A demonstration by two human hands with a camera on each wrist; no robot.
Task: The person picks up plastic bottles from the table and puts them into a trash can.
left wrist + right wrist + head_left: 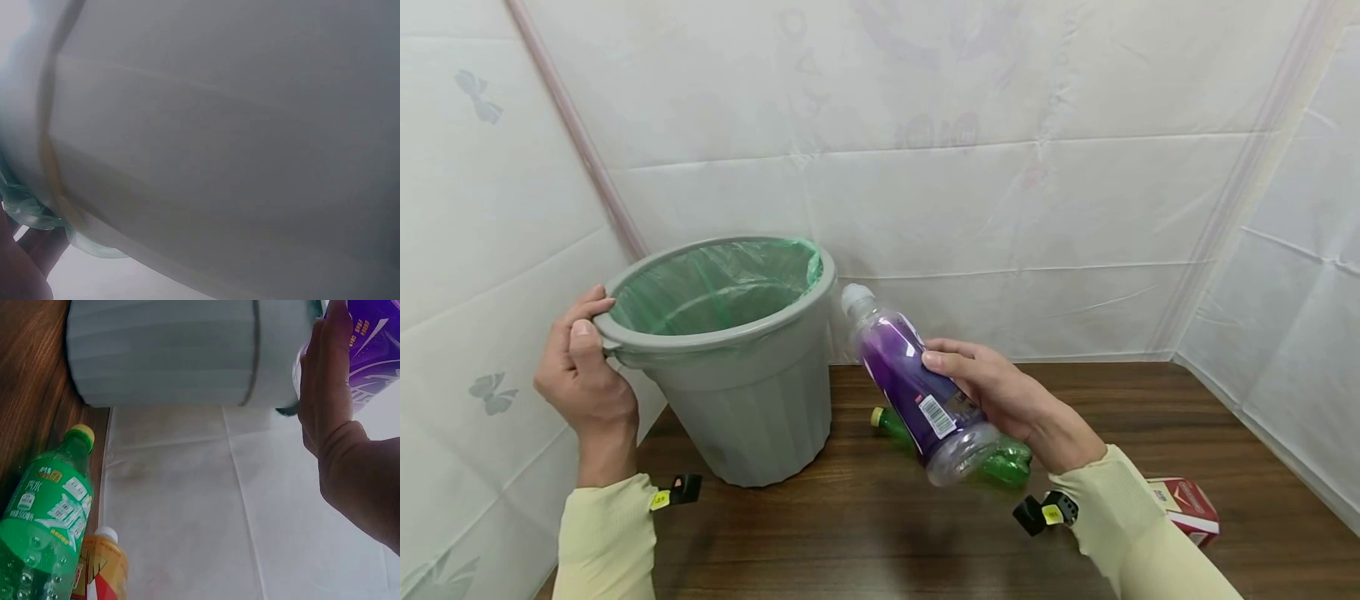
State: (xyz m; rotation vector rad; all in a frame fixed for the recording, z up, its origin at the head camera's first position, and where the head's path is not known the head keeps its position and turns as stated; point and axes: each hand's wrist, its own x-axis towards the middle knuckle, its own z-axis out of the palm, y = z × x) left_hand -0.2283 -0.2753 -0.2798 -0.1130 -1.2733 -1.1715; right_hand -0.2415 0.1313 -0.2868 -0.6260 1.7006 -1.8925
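Note:
My left hand (pixel 587 367) grips the rim of a grey trash bin (pixel 760 400) at its left side, thumb on the near side. A green plastic liner (pixel 722 287) hangs inside the bin. In my right hand (pixel 1000 387) is a clear plastic bottle with a purple label (pixel 910 375), held tilted in the air right of the bin, its white cap up and to the left. Under it a green bottle (pixel 1007 462) with a yellow cap lies on the table, partly hidden. The right wrist view shows the purple bottle (pixel 375 356) in the curled fingers.
A red and white box (pixel 1187 508) sits on the brown wooden table (pixel 820 533), partly behind the right sleeve. In the right wrist view an orange-labelled bottle (pixel 103 565) with a white cap lies beyond the green one. White sheeting (pixel 925 208) encloses the back and sides.

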